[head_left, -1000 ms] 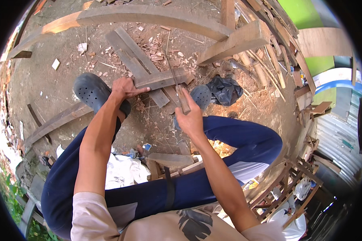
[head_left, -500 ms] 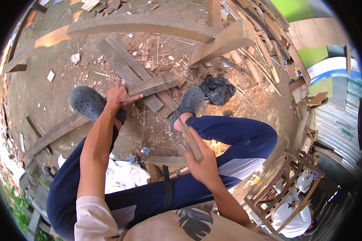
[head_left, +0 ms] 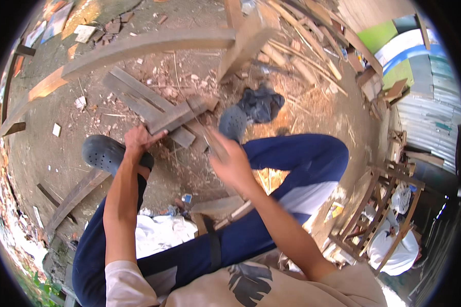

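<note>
My right hand [head_left: 231, 162] is closed around the wooden handle of a handsaw [head_left: 218, 147]. Its thin blade, seen nearly edge-on and blurred, runs forward across the right part of a short wooden block [head_left: 173, 118]. My left hand [head_left: 137, 139] grips the block's left end, one finger stretched along its near edge. Under the block, grey wooden planks [head_left: 133, 92] lie slantwise on the ground. My left clog [head_left: 103, 153] is beside my left hand; the right clog [head_left: 233, 123] stands just beyond the saw.
A long wooden beam frame [head_left: 148, 43] crosses the far side. A black plastic bag [head_left: 261, 104] lies beyond my right foot. Wood strips [head_left: 307, 46] are heaped at far right. A wooden rack [head_left: 379, 210] stands at right, and white cloth [head_left: 164, 233] lies between my legs.
My right hand has pushed the saw forward, away from my body, across the block. My left hand stays on the block. The whole view has shifted slightly.
</note>
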The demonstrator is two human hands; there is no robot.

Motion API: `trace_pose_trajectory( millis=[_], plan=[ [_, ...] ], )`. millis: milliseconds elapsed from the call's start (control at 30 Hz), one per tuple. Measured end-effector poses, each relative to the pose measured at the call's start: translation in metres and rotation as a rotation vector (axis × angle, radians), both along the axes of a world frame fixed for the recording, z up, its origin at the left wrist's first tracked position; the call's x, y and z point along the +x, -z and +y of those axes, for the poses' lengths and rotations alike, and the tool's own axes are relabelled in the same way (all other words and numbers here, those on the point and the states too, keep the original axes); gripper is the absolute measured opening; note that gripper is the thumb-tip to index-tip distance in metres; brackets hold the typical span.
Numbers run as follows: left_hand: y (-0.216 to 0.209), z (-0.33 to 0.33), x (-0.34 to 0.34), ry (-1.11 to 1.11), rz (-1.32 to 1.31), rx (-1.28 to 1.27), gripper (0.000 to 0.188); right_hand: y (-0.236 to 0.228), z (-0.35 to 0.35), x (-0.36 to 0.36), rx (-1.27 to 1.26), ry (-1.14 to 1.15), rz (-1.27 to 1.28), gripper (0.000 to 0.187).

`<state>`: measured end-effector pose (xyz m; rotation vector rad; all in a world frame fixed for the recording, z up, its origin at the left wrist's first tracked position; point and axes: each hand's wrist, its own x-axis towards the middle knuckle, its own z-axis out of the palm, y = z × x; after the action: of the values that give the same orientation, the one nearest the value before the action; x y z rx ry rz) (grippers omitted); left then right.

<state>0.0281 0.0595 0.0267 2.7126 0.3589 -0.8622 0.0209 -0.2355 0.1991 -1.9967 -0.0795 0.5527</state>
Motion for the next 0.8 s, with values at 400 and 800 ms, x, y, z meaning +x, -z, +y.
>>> trace_pose_trajectory(
  millis=[400,800],
  plan=[
    [-0.008,-0.010,0.001,0.045,0.079,0.019,0.108,-0.007,0.012,-0.003,-0.126,0.052,0.149,0.065],
    [-0.018,-0.022,0.008,0.071,0.013,0.051,0.108,0.021,0.010,0.015,-0.052,0.065,0.192,0.069]
  ],
)
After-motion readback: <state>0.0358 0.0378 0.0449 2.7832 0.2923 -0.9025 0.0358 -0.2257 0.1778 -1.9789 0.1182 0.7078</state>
